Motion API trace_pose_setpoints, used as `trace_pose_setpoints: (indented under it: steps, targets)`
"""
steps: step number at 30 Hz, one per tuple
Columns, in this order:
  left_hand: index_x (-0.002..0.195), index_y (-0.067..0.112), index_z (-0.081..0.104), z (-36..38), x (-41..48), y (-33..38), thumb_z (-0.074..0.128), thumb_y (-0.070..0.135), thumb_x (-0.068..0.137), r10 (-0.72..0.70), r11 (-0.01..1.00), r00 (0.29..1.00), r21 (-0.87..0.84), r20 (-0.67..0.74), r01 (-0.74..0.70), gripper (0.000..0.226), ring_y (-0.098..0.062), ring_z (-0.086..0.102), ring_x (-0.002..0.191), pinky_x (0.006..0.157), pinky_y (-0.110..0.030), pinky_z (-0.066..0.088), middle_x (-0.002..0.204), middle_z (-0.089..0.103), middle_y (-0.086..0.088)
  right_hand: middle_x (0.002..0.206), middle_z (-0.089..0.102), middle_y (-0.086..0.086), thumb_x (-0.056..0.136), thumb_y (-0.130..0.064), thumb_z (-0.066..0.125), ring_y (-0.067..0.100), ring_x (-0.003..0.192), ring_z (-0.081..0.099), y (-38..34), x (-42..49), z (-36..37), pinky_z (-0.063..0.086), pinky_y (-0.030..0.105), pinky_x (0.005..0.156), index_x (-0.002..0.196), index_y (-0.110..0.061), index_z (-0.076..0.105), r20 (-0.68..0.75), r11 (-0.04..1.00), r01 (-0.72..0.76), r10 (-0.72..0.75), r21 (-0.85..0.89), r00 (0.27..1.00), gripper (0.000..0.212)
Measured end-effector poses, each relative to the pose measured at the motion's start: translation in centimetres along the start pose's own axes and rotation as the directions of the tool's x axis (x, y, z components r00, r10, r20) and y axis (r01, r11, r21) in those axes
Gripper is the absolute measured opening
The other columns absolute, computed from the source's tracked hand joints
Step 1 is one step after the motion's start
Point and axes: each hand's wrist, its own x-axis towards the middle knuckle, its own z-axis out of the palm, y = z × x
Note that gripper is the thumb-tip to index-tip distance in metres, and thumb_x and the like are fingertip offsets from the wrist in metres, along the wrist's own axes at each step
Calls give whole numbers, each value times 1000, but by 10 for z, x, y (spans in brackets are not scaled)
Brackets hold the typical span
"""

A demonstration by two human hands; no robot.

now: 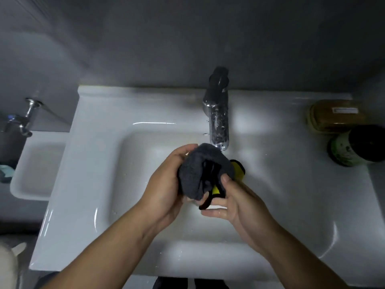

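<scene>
A bunched dark grey cloth [198,165] with a yellow side and black edging is held over the basin of a white sink [98,155], just below the spout of a chrome tap [217,113]. My left hand [164,188] cups the cloth from the left, its fingers curled over the top. My right hand [233,201] grips it from the lower right, thumb pressed on the grey fabric. A black strip of the edging hangs between my palms. Whether water runs from the spout cannot be told.
On the sink's right ledge stand a brownish soap box [335,115] and a green jar with a dark lid [356,147]. A smaller white basin [37,167] with a wall tap [23,119] sits to the left. A grey wall rises behind.
</scene>
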Motion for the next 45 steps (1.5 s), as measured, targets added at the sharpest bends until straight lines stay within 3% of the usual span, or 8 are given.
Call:
trace_pose_setpoints:
  steps: [5, 9, 13, 19, 26, 31, 36, 45]
  targets:
    - [100, 19, 68, 1, -24, 32, 54, 36, 97, 17, 990, 1000, 141, 6, -18, 21, -23, 64, 80, 70, -38, 51, 91, 70, -8, 64, 60, -7, 91, -12, 65, 10, 61, 57, -61, -37, 3, 50, 25, 62, 92, -16, 66, -29, 870, 259, -298, -421, 954, 4]
    - [88, 15, 64, 0, -47, 68, 73, 37, 82, 39, 942, 997, 330, 67, -59, 24, -19, 59, 70, 64, -30, 47, 80, 66, -5, 75, 66, -16, 90, -14, 67, -2, 67, 61, -113, -70, 8, 42, 7, 61, 83, -30, 72, 16, 675, 378, -477, -634, 879, 18]
    - [94, 19, 75, 12, -72, 99, 64, 25, 80, 131, 784, 976, 584, 176, -211, 19, -15, 68, 91, 80, -24, 51, 99, 77, 0, 81, 63, -8, 89, -12, 70, 6, 79, 62, -150, -92, 32, 42, 10, 69, 89, -23, 78, 227, 546, 528, -523, -650, 821, 14]
    - [113, 5, 70, 34, -120, 142, 54, -16, 93, 303, 787, 887, 433, 350, -439, 33, -13, 69, 97, 90, -26, 54, 104, 76, -16, 84, 73, -13, 79, -37, 79, 3, 83, 69, -212, -107, 74, 55, 27, 74, 86, -31, 75, 336, 369, 608, -581, -702, 741, 10]
    - [111, 11, 71, 44, -149, 188, 76, 12, 87, 535, 741, 769, 242, 349, -626, 25, -24, 68, 74, 77, -33, 60, 78, 63, -18, 83, 74, -11, 80, -25, 81, 5, 88, 71, -268, -143, 102, 54, 30, 86, 87, -27, 74, 428, 341, 690, -588, -638, 686, 10]
    - [108, 15, 71, 38, -179, 207, 76, 13, 85, 639, 553, 652, 346, 407, -758, 24, -44, 66, 98, 88, -56, 58, 106, 68, -26, 84, 80, 2, 82, -12, 80, 13, 79, 77, -279, -175, 133, 60, 29, 75, 89, -23, 77, 499, 296, 751, -598, -590, 627, 14]
    - [106, 19, 70, 18, -213, 243, 74, 21, 85, 721, 414, 541, 357, 432, -838, 21, -22, 53, 68, 67, -41, 46, 76, 61, -9, 99, 79, -3, 80, -4, 80, 9, 94, 74, -302, -203, 180, 59, 32, 88, 100, -25, 74, 602, 144, 800, -584, -583, 544, 30]
    - [77, 8, 53, -26, -261, 327, 61, 4, 79, 832, 339, 423, 274, 360, -900, 9, -17, 57, 67, 65, -35, 46, 73, 63, -10, 80, 72, 19, 89, -8, 71, 14, 62, 64, -336, -222, 270, 60, 30, 61, 97, -16, 76, 542, 122, 831, -705, -543, 458, 12]
